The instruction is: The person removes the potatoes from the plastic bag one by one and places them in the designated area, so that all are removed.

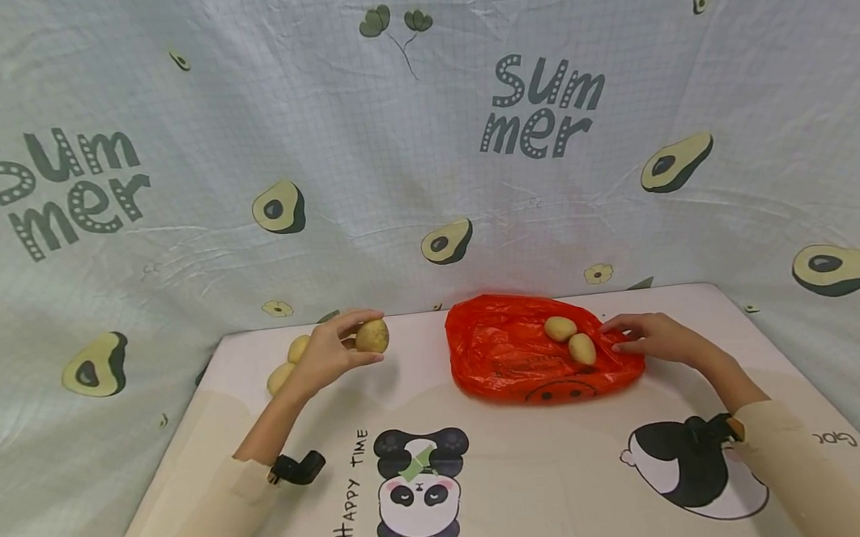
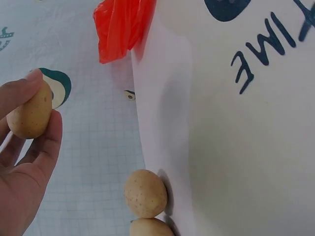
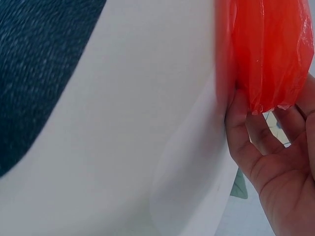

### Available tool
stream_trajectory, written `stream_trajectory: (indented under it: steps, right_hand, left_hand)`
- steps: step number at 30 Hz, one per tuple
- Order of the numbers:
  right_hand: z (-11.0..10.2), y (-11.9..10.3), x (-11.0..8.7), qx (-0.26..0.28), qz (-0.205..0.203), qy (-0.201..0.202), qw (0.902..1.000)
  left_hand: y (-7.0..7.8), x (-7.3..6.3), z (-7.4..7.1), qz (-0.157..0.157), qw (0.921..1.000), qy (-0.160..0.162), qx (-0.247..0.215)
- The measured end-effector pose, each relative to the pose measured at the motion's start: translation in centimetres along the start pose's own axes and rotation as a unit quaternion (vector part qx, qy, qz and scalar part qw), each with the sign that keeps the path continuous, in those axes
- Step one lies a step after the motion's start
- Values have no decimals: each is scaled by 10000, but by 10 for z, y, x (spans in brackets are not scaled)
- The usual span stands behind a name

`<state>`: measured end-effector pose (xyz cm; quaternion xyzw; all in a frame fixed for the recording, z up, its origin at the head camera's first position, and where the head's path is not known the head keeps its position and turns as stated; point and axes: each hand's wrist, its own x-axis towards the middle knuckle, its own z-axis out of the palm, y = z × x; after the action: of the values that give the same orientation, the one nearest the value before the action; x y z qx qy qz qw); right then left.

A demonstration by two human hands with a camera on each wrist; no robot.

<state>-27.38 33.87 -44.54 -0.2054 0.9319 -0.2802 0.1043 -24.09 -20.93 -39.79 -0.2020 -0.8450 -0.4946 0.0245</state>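
While the fingers (image 1: 360, 315) of the left hand (image 1: 325, 359) pinch one rounded, yellow-brown potato (image 1: 373, 336) between thumb and fingertips, raised above the counter left of centre frame, those of the right hand (image 1: 656, 338) hold the right end of a crumpled, glossy red plastic bag (image 1: 499, 338); in the right wrist view, upper right, its edge sits between thumb and fingers.

Red bag: one, lying flat right of centre frame, a dark line-drawn face (image 1: 560, 390) printed along its near edge. On its right half, two items: an oval pale-yellow potato (image 1: 560, 328) and, just beside it, nearer the lower edge of the frame, a second oval potato (image 1: 582, 349).

Left of centre frame, beside the left hand: two further yellowish potatoes, an upper one (image 1: 299, 348) partly hidden by the hand and a lower one (image 1: 279, 379). Both rest on the counter; the left wrist view shows them touching at lower centre.

Counter (image 1: 542, 457): white and cream, printed with a black-and-white panda (image 1: 420, 504) at lower centre, dark "HAPPY TIME" lettering (image 1: 350, 483) to its left, and a black-and-white cartoon figure (image 1: 704, 481) at lower right.

Wrists: beige sleeves (image 1: 798, 460), each with a small black device (image 1: 298, 468).

Backdrop: pale grey-green curtain (image 1: 366, 166) with avocado prints (image 1: 288, 203), filling the upper frame.
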Motion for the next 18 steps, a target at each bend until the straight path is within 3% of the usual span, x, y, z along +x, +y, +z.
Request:
stream_trajectory:
  steps: [18]
  right_hand:
    - [0, -1, -1, -5, -81, 80, 9999]
  left_hand:
    - [-10, -7, -15, 63, 9991, 137, 394]
